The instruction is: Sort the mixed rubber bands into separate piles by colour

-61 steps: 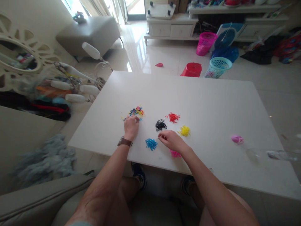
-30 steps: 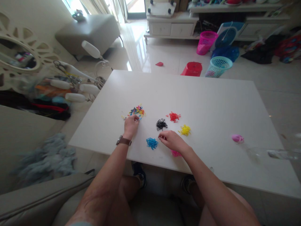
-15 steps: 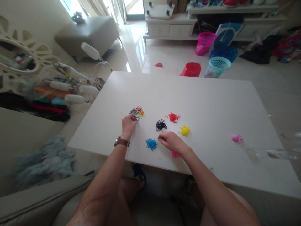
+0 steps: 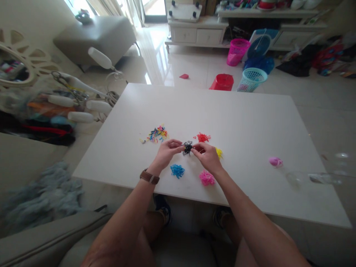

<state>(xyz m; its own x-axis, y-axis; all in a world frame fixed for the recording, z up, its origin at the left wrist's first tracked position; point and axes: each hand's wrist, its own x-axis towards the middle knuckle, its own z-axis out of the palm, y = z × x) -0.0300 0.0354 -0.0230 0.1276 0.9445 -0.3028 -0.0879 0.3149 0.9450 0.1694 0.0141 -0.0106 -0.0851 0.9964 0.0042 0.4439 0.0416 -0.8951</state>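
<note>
The step appears to be fingertip work at the black bands (image 4: pixel 188 148), the person's left hand (image 4: pixel 167 151) at their 9 o'clock, right hand (image 4: pixel 208 155) at 3. Both grips are drawn in; whether they pinch anything cannot be told. The next move calls for a light touch.

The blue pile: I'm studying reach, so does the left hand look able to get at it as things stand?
Probably yes: the blue pile lies on the table a little nearer the person than the left hand, with nothing visible between them. The hand is at the black pile, though.
</note>
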